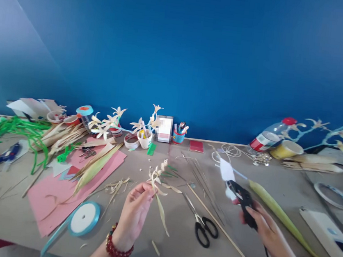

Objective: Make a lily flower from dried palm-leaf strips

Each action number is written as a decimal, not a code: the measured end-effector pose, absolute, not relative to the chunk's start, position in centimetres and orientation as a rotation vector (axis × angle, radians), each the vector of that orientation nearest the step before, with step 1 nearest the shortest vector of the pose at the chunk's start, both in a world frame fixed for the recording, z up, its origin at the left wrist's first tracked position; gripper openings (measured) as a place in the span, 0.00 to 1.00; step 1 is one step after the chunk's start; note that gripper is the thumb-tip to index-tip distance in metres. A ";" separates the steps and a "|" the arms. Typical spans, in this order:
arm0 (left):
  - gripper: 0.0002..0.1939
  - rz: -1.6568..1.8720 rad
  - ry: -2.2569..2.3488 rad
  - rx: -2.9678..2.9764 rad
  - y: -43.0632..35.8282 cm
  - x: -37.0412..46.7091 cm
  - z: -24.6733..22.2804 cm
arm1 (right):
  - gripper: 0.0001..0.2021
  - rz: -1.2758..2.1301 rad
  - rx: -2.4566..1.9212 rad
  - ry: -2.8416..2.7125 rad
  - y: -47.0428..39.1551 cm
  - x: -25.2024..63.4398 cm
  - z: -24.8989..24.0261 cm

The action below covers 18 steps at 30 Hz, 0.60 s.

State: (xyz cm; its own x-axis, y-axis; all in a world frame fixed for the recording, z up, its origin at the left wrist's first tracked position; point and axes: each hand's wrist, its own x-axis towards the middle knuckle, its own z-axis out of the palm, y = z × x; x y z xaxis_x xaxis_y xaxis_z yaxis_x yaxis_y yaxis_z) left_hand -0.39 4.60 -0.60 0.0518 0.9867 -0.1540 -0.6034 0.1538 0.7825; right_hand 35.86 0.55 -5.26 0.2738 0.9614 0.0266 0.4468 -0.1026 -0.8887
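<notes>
Now | left grip (136,209): pinching pale flower (155,179), pointing upward | right grip (262,226): clasping black tool (246,201), slanting up-left

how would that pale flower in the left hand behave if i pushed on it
Probably light: the left hand pinches the pale flower between its fingers. The thin, spread petals look fragile. The narrow strip below would likely bend easily.

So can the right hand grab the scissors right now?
Probably not: the right hand is full, gripping a black corded tool, though the scissors lie close by with nothing over their handles.
</notes>
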 end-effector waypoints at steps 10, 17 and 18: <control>0.08 1.296 0.805 0.614 4.6 -0.8 -1.3 | 0.19 0.715 -1.800 -1.350 1.1 36.1 -6.2; 0.09 1.297 0.830 0.613 4.4 -0.6 -1.0 | 0.22 0.651 -1.857 -1.345 0.1 36.5 -6.3; 0.09 1.298 0.825 0.616 4.4 -0.6 -0.9 | 0.22 0.607 -1.863 -1.387 0.0 36.5 -6.3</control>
